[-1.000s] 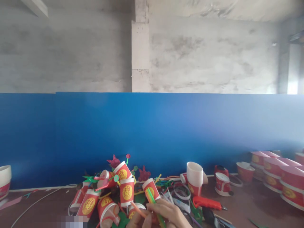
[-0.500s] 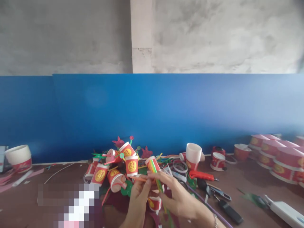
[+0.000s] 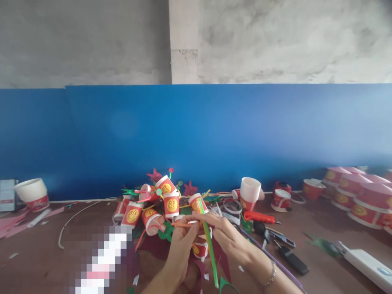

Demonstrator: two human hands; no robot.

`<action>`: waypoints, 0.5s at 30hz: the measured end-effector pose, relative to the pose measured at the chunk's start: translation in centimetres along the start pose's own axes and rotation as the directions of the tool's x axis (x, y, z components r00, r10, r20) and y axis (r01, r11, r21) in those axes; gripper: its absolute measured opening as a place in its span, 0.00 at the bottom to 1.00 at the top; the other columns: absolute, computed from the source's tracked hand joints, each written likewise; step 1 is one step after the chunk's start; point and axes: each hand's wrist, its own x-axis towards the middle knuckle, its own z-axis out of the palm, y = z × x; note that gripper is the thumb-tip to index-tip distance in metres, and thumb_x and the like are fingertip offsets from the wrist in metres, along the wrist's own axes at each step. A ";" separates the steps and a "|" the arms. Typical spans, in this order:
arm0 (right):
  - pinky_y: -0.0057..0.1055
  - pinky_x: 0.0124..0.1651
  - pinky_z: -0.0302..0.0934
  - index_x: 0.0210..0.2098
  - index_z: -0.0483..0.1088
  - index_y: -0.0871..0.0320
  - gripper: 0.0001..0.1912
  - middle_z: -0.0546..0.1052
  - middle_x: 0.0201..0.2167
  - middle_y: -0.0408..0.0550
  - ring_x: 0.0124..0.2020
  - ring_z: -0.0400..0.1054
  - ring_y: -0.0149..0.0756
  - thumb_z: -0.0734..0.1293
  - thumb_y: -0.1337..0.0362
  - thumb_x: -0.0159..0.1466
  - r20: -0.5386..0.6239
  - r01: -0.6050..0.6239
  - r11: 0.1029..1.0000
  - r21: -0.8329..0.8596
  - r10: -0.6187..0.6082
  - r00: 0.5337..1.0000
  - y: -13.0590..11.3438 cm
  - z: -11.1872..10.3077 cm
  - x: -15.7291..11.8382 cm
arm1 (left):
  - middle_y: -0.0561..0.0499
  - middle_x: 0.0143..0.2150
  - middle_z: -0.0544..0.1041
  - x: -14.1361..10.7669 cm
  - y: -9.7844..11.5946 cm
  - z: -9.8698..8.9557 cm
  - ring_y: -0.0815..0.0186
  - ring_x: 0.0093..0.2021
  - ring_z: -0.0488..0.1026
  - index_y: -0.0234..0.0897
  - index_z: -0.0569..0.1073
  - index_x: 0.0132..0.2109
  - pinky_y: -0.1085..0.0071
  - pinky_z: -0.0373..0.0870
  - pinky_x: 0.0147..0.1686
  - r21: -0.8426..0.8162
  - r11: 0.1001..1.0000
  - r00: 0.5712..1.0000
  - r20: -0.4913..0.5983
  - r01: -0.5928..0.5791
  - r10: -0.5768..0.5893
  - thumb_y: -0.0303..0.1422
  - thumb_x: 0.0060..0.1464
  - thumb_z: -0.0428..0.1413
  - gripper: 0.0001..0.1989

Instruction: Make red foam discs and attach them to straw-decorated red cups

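Observation:
My left hand (image 3: 181,247) is closed in a pinch on a thin orange strip (image 3: 180,224) pointing left. Beside it, my right hand (image 3: 228,237) holds long, narrow green and yellow strips (image 3: 210,249) that slant down toward me; whether they are straws or paper I cannot tell. The fingertips of both hands nearly meet, partly hidden behind one another. Just below and between them sits a small red paper cup (image 3: 200,250) with a yellow emblem. Behind the hands is a heap of similar red cups (image 3: 170,204) with coloured strips and cut-out shapes attached.
A white cup (image 3: 250,190), an orange-handled tool (image 3: 260,217), a black key fob (image 3: 292,259) and a white glue gun (image 3: 369,261) lie to the right. Stacked red cups (image 3: 366,204) stand farther right. Pink paper (image 3: 15,222) lies at left. A blue panel (image 3: 196,134) borders the back.
The view has tilted down slightly, so the table's things sit higher in the picture. Both hands stay together, and the green strip now shows sharper and along more of its length.

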 end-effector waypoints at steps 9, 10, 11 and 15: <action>0.37 0.50 0.61 0.49 0.70 0.53 0.23 0.74 0.47 0.49 0.46 0.67 0.39 0.58 0.77 0.57 -0.138 -0.023 0.977 -0.214 -0.007 0.990 2.3 0.8 0.1 | 0.54 0.24 0.75 0.5 -0.6 -0.6 0.69 0.23 0.72 0.37 0.66 0.30 0.74 0.68 0.24 -0.048 0.998 0.999 0.031 -0.040 0.041 0.42 0.44 0.65 0.18; 0.37 0.49 0.61 0.47 0.70 0.54 0.21 0.74 0.47 0.49 0.45 0.67 0.38 0.59 0.76 0.58 -0.152 -0.027 0.977 -0.212 -0.005 0.988 2.3 0.8 0.1 | 0.54 0.24 0.75 0.6 -0.6 -0.6 0.69 0.22 0.71 0.37 0.66 0.30 0.74 0.68 0.24 -0.044 0.998 0.999 0.024 -0.042 0.043 0.43 0.43 0.66 0.18; 0.36 0.48 0.61 0.46 0.69 0.54 0.18 0.74 0.46 0.49 0.44 0.68 0.38 0.59 0.75 0.59 -0.163 -0.035 0.978 -0.205 0.001 0.987 2.2 0.9 0.0 | 0.54 0.23 0.74 0.7 -0.6 -0.7 0.70 0.22 0.71 0.37 0.66 0.30 0.74 0.68 0.23 -0.039 0.998 0.999 0.013 -0.042 0.042 0.43 0.43 0.66 0.19; 0.30 0.41 0.62 0.40 0.66 0.56 0.09 0.74 0.36 0.45 0.35 0.67 0.33 0.59 0.71 0.63 -0.179 -0.059 0.988 -0.139 0.034 0.983 2.1 1.2 -0.1 | 0.55 0.22 0.73 0.4 -0.3 -0.4 0.70 0.21 0.71 0.37 0.66 0.30 0.75 0.67 0.23 -0.034 0.999 1.000 -0.026 -0.018 0.017 0.43 0.43 0.66 0.19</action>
